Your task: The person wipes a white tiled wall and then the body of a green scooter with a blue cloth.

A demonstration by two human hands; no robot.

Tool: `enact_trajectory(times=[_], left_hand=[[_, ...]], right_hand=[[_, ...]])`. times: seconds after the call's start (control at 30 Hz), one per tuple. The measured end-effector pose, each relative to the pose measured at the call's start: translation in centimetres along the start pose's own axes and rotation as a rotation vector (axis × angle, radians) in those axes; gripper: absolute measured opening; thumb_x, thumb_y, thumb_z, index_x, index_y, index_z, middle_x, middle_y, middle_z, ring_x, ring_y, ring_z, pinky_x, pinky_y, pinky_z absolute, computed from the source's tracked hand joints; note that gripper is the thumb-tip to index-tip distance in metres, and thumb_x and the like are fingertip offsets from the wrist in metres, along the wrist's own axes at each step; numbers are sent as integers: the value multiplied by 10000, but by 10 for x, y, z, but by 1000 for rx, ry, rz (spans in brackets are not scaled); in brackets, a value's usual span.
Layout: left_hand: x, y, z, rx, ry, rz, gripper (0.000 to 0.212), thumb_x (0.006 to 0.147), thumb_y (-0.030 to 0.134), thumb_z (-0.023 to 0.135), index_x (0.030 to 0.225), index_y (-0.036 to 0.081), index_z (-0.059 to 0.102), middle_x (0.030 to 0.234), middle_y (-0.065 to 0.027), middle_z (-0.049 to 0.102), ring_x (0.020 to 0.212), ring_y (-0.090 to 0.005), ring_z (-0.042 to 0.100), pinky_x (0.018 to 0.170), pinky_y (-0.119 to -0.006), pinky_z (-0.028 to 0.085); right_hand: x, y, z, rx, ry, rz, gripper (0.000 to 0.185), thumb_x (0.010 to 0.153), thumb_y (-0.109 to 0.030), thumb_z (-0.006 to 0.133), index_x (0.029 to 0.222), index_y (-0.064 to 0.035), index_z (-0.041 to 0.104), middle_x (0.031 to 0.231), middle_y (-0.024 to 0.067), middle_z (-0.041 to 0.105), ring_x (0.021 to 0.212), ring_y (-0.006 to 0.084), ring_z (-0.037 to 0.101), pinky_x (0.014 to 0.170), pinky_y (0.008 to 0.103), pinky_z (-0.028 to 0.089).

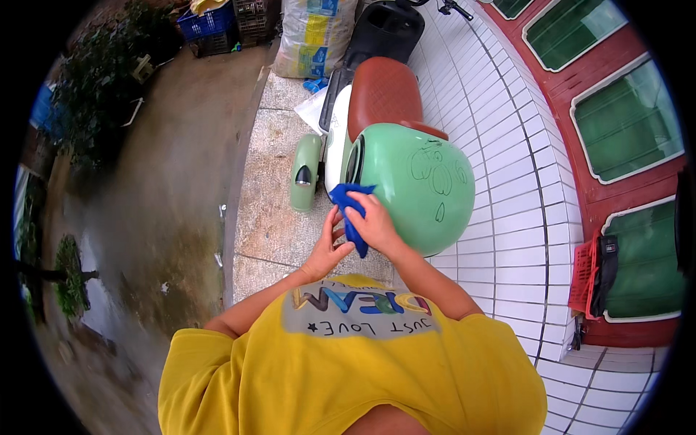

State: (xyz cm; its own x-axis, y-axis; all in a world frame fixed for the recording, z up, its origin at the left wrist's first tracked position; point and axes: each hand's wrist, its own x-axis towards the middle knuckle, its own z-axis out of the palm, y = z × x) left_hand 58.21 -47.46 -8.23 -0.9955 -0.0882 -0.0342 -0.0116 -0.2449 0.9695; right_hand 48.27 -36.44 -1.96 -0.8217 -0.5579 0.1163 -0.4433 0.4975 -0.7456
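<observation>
My right hand (372,220) holds a crumpled blue cloth (354,217) by the near left edge of a rounded green shell (418,185). The shell sits behind the brown seat (385,95) of a parked scooter and has black line drawings on its top. Part of a dark-rimmed round detail shows on its left side. My left hand (327,247) is just left of the cloth with fingers spread and curved; whether its fingertips touch the cloth is hard to tell. Left of the scooter's white body (338,125) is a light green rounded part (306,174) with a black and chrome fitting.
A white-tiled wall (500,179) rises close on the right, below red-framed green panels (625,117). A full woven sack (311,41) stands ahead by the scooter's front. A raised stone ledge (272,217) drops to wet ground (179,179). A red basket (583,280) is at right.
</observation>
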Motion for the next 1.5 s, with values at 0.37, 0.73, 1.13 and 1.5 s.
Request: enact_trajectory(times=[0.37,0.73,1.13,1.5], left_hand=[[2,3,-63,-627,243,-319,393,856,101,533,1225,43,409,1069,-72,570,944,-151,560,830,-280,457],[135,11,-24,169,33,74,518,879,205,510,1308,18,288,1252,-184,410,1168,-267,395,980,-348,308],[282,-25,-26,333,-95,67,515,887,280,479,1274,-13,308,1230,-265,415,1138,-358,430,954,-363,338],[242,-4,-52,490,-418,317,492,863,215,509,1287,40,331,1271,-222,384,1205,-356,351,1011,-400,257]], right_hand=[[48,-4,-55,-445,122,-135,294,796,-152,566,1072,-52,572,1012,155,585,944,312,545,821,385,433],[62,61,-64,-724,438,-88,307,710,-51,567,1015,-70,588,1073,114,521,1031,304,473,875,409,398],[65,47,-63,-707,442,62,300,718,-48,541,1013,-75,587,1081,97,518,1035,291,471,876,396,403],[85,46,-56,-677,632,473,349,812,-154,516,1153,-76,520,1217,129,454,1090,300,442,919,379,371]])
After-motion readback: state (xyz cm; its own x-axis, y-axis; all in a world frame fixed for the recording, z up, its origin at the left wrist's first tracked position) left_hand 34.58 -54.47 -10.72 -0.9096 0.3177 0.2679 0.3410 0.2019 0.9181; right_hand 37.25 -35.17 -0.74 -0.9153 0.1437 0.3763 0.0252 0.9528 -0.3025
